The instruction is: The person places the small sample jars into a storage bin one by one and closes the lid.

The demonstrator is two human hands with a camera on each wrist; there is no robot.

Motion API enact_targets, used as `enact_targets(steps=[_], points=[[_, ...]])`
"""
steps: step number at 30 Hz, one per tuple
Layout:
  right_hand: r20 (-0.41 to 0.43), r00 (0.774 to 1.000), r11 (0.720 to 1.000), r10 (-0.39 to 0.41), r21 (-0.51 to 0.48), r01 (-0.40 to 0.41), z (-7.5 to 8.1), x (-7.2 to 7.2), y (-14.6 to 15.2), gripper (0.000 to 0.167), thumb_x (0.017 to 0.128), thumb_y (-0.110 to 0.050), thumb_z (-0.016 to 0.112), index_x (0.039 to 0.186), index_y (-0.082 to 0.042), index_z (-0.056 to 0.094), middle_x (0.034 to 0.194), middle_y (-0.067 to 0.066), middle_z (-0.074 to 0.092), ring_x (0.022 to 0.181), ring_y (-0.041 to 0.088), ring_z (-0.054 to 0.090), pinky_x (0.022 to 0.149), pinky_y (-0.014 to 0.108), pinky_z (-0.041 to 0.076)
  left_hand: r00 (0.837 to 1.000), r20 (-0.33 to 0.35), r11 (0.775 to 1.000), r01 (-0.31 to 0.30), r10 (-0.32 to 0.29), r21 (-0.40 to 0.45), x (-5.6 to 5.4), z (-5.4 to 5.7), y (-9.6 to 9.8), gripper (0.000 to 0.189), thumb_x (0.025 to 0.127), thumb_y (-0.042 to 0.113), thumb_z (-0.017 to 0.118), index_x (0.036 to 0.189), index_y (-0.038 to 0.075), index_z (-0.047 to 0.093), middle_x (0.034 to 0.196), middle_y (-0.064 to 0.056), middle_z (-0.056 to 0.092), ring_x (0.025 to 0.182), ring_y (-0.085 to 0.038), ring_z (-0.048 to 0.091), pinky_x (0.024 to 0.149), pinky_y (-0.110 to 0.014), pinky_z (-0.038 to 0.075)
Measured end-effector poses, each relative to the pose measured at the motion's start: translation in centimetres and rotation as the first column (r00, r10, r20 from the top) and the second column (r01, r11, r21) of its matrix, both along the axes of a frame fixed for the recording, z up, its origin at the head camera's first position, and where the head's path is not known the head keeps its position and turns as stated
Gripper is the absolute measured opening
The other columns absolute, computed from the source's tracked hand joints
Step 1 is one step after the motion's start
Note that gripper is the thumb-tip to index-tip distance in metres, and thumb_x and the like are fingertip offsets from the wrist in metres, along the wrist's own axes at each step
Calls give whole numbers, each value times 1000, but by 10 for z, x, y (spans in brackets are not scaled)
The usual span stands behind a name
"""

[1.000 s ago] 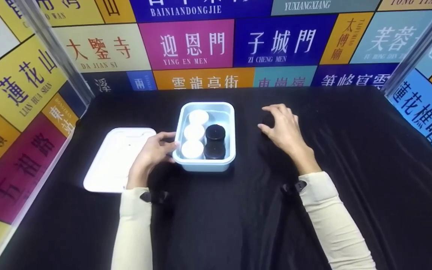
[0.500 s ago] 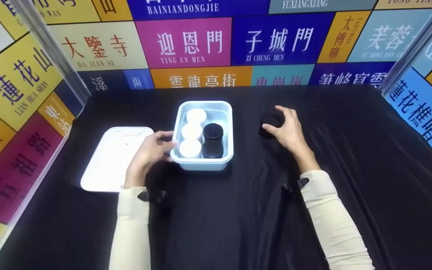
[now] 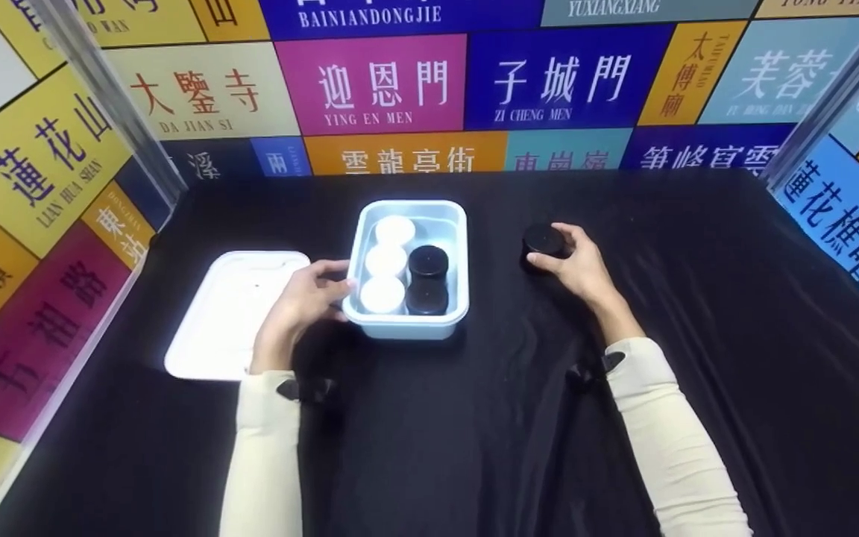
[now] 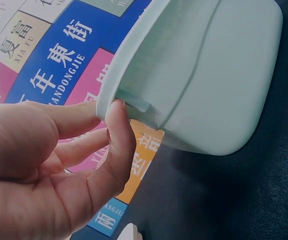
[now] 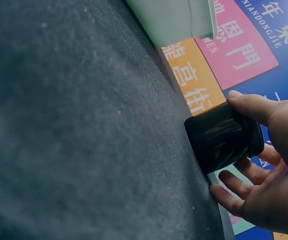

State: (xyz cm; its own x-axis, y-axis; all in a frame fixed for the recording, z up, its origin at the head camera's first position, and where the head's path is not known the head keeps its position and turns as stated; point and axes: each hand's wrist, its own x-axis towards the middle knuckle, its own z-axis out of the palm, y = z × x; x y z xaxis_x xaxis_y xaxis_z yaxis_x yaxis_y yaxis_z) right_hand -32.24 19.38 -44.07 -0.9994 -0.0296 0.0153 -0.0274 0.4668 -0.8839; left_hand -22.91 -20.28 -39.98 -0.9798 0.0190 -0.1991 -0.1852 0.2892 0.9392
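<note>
My left hand (image 3: 303, 302) grips the left rim of a light-blue plastic box (image 3: 408, 330). In the left wrist view its fingers (image 4: 120, 145) curl at the edge of the box. Inside, three white round jars (image 3: 385, 262) stand in a column on the left. Two black round jars (image 3: 428, 262) stand on the right side of the box. To the right of the box, my right hand (image 3: 584, 265) holds another black jar (image 3: 543, 239) between thumb and fingers. The right wrist view shows this jar (image 5: 221, 140) low over the black cloth.
A white lid (image 3: 232, 317) lies flat left of the box, partly behind the left forearm. Black cloth (image 3: 414, 447) covers the table. Panels with printed characters (image 3: 373, 86) form the back and side walls. Clear posts (image 3: 821, 97) stand at the back corners.
My right hand has shifted right and toward me, and its fingers have closed round the black jar. The left hand keeps its place at the box rim.
</note>
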Motion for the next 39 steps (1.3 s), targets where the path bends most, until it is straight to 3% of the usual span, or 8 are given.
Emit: enact_targets(steps=[11,20,26,32,36,39], points=[[-30,999,1000,-10,9,11,10,8,-4,75,86,-24,79,148,-7,41,145,21,50,128,34,51,109,42,41,1000,1,1000,9,-9,-3,0,-2,3,48,99,8,61,144,-2,48,104,-21,66,69,-9,65,59,-21,59],[-59,998,1000,25,11,-24,29,15,-16,75,88,-25,77,151,-8,41,152,20,46,138,34,47,117,45,39,1000,-12,1000,14,-14,10,0,-1,0,48,99,8,61,144,-3,48,109,-25,66,70,-10,65,59,-21,59],[-91,996,1000,21,12,-20,41,21,-25,74,87,-25,79,148,-5,43,148,21,47,131,31,51,115,43,42,1000,-6,1000,4,-4,6,0,0,0,49,99,9,62,144,-2,48,111,-26,66,69,-10,65,59,-22,60],[-164,986,1000,-18,-27,14,49,29,-37,72,81,-20,83,142,-4,49,136,20,48,122,25,53,105,32,47,1000,-6,1000,2,-2,2,1,1,1,48,99,9,62,144,-1,48,113,-27,66,69,-10,65,59,-22,60],[-182,983,996,-2,-83,-14,50,32,-47,74,80,-17,84,142,-3,47,138,18,52,121,22,56,96,19,48,1000,-8,1000,0,0,13,1,0,1,48,99,8,61,144,-1,48,109,-23,66,68,-10,65,59,-22,60],[-179,983,993,28,-112,-49,51,34,-55,75,81,-17,84,144,-3,44,138,17,57,121,23,57,96,18,48,1000,-10,1000,0,0,30,0,1,1,49,99,8,61,144,-2,47,108,-23,66,67,-10,65,59,-22,60]])
